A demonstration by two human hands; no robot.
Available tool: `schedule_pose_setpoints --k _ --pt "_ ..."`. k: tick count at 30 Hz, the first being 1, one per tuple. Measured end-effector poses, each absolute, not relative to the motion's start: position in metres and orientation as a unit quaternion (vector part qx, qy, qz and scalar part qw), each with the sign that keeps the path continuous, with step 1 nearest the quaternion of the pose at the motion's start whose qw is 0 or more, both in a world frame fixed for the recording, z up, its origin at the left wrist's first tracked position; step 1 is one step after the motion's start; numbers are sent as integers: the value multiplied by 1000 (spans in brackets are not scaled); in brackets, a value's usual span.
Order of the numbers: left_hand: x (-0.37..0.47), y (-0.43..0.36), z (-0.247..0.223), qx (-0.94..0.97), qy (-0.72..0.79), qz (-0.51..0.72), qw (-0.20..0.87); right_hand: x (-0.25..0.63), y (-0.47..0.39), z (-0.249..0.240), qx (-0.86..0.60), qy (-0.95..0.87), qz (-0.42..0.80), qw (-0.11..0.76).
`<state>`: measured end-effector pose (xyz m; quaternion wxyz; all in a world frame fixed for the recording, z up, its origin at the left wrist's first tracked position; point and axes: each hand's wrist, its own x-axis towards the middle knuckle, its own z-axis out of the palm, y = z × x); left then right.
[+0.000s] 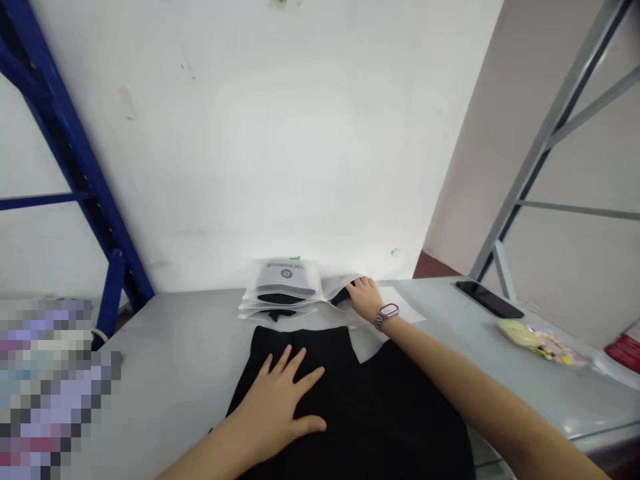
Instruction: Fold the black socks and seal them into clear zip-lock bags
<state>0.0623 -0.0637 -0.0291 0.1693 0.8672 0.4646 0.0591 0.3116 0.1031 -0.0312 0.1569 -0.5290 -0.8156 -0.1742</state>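
A black garment (350, 407) lies spread over the near part of the table, with a notch in its far edge. My left hand (280, 393) rests flat on it, fingers spread and holding nothing. My right hand (364, 297) reaches past the garment to a translucent plastic bag (343, 285) near the wall. Its bent fingers close over the bag's right end, where some black cloth (342, 296) shows; the fingertips are partly hidden. Left of that bag is a stack of frosted zip bags (287, 280) with dark contents and printed lettering on top.
On the grey table (165, 373), a white sheet (400, 303) lies beside my right wrist. Farther right are a black phone (487, 299) and a yellow item with a colourful packet (553, 347). A white wall closes off the back, between blue (85, 160) and grey frames (545, 147). Pixelated shapes cover the left.
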Motion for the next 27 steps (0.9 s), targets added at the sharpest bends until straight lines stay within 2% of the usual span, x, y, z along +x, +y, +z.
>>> schedule_pose_setpoints --k 5,7,9,12,15,18,23,25,27 --pt "64 -62 -27 855 475 123 168 317 106 -13 -541 -792 -203 196" --pt "65 -60 -23 822 487 199 219 321 91 1 -546 -779 -217 220" --pt "67 -57 -17 742 489 296 351 322 67 12 -498 -786 -252 264" --pt "70 -54 -8 544 431 387 607 315 20 21 -296 -819 -338 356" --pt "72 -53 -3 413 373 399 729 302 -26 26 -137 -830 -387 378" --pt "72 -51 -7 369 396 419 729 294 -61 28 -103 -841 -379 372" --pt "67 -41 -26 422 495 436 622 289 -97 8 -77 -879 -283 376" --pt "66 -39 -29 505 523 403 555 287 -105 -7 -98 -911 -251 313" --pt "65 -39 -25 623 556 365 411 285 -109 -16 -135 -941 -216 221"
